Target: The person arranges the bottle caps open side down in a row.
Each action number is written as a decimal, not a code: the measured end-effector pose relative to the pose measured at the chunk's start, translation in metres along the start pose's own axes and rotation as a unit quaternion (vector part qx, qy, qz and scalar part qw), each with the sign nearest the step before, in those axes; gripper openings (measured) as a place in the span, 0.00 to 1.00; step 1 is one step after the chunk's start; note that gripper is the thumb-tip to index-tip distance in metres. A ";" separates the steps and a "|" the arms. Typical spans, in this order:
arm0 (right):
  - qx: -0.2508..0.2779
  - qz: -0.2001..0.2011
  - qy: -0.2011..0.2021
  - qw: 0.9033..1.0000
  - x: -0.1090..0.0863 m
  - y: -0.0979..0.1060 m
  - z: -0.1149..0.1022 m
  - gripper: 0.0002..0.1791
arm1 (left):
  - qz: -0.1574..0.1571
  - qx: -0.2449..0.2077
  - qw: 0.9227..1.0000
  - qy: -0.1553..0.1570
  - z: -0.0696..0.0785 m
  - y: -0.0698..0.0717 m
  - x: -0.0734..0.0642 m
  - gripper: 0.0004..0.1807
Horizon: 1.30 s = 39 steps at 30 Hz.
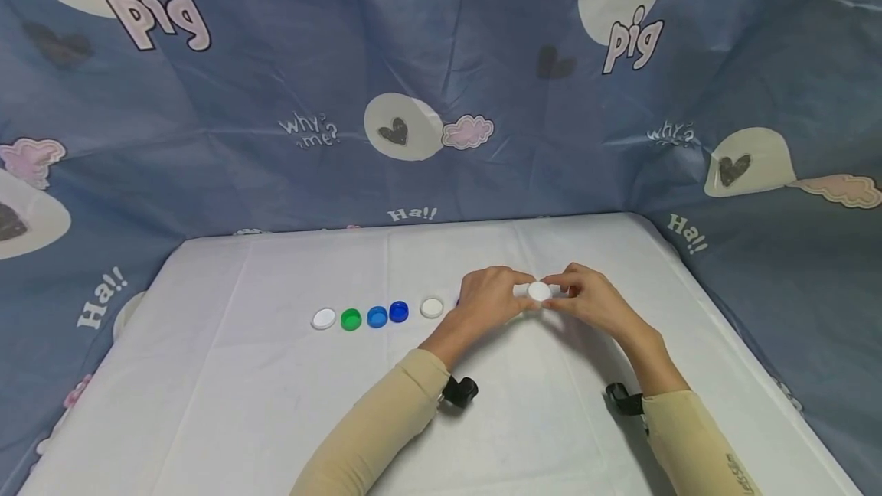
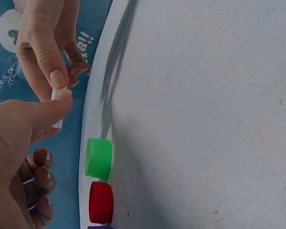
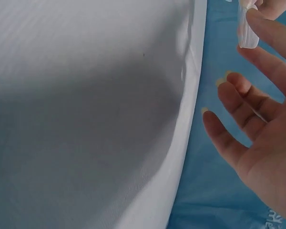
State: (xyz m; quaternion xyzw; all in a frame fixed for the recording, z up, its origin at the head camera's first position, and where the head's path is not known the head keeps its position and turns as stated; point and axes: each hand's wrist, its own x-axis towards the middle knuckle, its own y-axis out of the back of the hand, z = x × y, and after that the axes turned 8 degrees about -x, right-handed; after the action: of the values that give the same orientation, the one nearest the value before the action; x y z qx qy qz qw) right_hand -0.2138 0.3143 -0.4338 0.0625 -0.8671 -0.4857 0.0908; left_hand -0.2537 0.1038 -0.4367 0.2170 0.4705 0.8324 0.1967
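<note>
My left hand [image 1: 485, 295] and right hand [image 1: 594, 298] meet above the right part of the table. Between them they pinch a round white bottle cap [image 1: 539, 292], its flat face toward the head camera. In the left wrist view my left thumb and forefinger hold the cap edge-on, and the right thumb and fingers grip its other side. From the right wrist, the cap [image 3: 248, 33] looks whitish and translucent with a ridged side. The other fingers of the right hand [image 3: 269, 126] are spread loosely away from it.
A row of caps lies left of the hands: white [image 1: 323, 318], green [image 1: 351, 319], blue [image 1: 377, 317], dark blue [image 1: 399, 311] and white [image 1: 432, 307]. Beneath the left hand are a green cap [image 2: 98, 158], a red cap [image 2: 101, 202] and a purple cap [image 2: 100, 227].
</note>
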 end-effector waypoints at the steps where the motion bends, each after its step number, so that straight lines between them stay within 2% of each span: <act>1: -0.007 -0.001 -0.002 1.000 0.001 0.000 0.000 0.22 | -0.001 0.002 1.000 0.001 0.000 0.000 0.000 0.23; 10: -0.045 -0.017 -0.029 0.998 0.005 -0.003 -0.002 0.23 | -0.017 0.013 1.000 0.014 -0.002 -0.002 0.003 0.24; 17: -0.046 -0.049 -0.047 0.997 0.008 -0.002 -0.002 0.25 | -0.025 0.016 0.999 0.013 -0.002 -0.003 0.006 0.22; 21: -0.064 -0.064 -0.056 0.994 0.008 -0.003 -0.001 0.26 | -0.037 0.020 0.999 0.020 -0.002 -0.004 0.006 0.23; 32: -0.095 -0.081 -0.059 0.990 0.011 -0.004 -0.003 0.26 | -0.044 0.024 0.998 0.024 -0.002 -0.008 0.008 0.20; 39: -0.110 -0.095 -0.069 0.987 0.013 -0.006 -0.004 0.25 | -0.067 0.036 0.997 0.032 0.000 -0.007 0.007 0.23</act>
State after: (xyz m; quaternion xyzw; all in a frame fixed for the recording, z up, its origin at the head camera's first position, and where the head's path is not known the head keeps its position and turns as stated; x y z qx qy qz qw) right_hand -0.2257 0.3052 -0.4358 0.1005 -0.8028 -0.5876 -0.0091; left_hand -0.2587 0.1112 -0.4416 0.1652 0.5194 0.8065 0.2293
